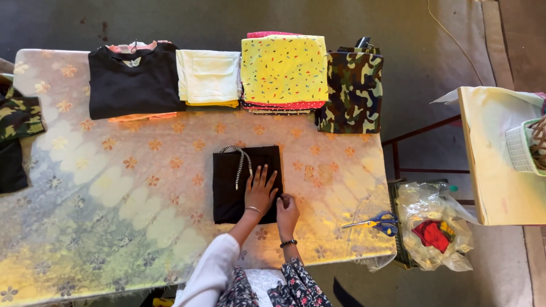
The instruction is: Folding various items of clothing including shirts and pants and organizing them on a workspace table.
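Centrally on a table (85, 187) covered in a floral cloth lies a folded black garment (236, 185), a near rectangle whose long axis runs away from the person, with a black-and-white drawstring (240, 162) looping at its far end. The left hand (260, 190) rests flat with fingers spread on the garment's near right part, while the right hand (287, 211) pinches its right edge just beside it, so the hands nearly touch. Folded clothes line the far edge: a black pile (133, 82), a cream one (209, 77), a yellow patterned stack (284, 68), a camouflage piece (352, 94); blue-handled scissors (378, 223) lie to the right.
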